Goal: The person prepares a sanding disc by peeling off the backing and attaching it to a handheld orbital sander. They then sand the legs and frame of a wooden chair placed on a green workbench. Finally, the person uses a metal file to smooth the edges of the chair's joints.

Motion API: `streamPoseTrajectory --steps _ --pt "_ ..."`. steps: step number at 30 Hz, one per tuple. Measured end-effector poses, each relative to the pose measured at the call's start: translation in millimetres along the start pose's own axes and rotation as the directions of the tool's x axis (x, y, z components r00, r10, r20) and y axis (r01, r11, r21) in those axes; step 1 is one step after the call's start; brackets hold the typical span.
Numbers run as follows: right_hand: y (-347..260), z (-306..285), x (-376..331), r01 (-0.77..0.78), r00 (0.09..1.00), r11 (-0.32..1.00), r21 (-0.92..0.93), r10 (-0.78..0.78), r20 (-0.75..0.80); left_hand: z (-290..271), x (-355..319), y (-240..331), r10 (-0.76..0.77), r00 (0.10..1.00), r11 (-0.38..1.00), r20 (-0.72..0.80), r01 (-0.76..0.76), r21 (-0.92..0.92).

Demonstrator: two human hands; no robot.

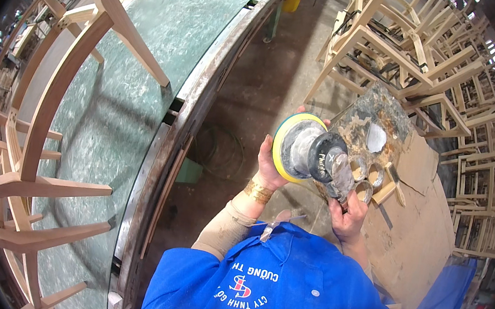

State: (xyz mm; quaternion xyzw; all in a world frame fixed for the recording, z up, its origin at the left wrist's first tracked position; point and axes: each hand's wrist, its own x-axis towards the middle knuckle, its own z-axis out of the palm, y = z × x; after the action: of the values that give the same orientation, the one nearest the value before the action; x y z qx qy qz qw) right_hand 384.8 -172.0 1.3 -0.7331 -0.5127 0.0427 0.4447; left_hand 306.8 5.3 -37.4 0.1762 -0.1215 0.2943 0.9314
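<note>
A round orbital sander (303, 145) with a yellow-edged pad and a dark top is held up in front of my chest, tilted so that its pad faces left. My left hand (269, 170) grips the pad's rim, with fingertips showing beyond its far edge. My right hand (348, 218) is closed around the sander's grey rear end, its fingers bent and partly hidden by the tool. Just right of the sander, several ring-shaped rolls (358, 167) and a small wooden piece (391, 186) lie on the cardboard-covered surface (419, 198).
At the left, a wooden chair frame (63, 85) rests on a long green-topped workbench (123, 116) with a metal edge. Stacked chair frames (406, 44) crowd the right side. A yellow bucket (293, 0) stands on the floor ahead, and a hose (224, 146) lies under the bench.
</note>
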Motion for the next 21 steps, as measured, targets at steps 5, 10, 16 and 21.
streamPoseTrajectory --steps 5,10,16,21 --pt "1.1 2.5 -0.2 -0.010 1.000 0.999 0.046 0.011 -0.023 3.1 -0.7 0.2 -0.002 1.000 1.000 -0.025 0.003 0.011" --pt "1.4 1.9 -1.3 0.001 1.000 1.000 0.003 -0.001 -0.025 6.1 -1.6 -0.2 -0.021 0.999 0.992 -0.044 0.015 -0.127" --pt "-0.6 2.9 -1.9 -0.009 1.000 1.000 0.000 0.009 -0.027 12.4 -1.9 -0.9 -0.047 0.991 0.976 -0.126 0.019 -0.217" --pt "-1.8 4.2 -2.5 -0.007 1.000 1.000 0.026 0.008 -0.029 18.4 -4.2 1.2 -0.057 0.986 0.980 -0.159 0.025 -0.199"
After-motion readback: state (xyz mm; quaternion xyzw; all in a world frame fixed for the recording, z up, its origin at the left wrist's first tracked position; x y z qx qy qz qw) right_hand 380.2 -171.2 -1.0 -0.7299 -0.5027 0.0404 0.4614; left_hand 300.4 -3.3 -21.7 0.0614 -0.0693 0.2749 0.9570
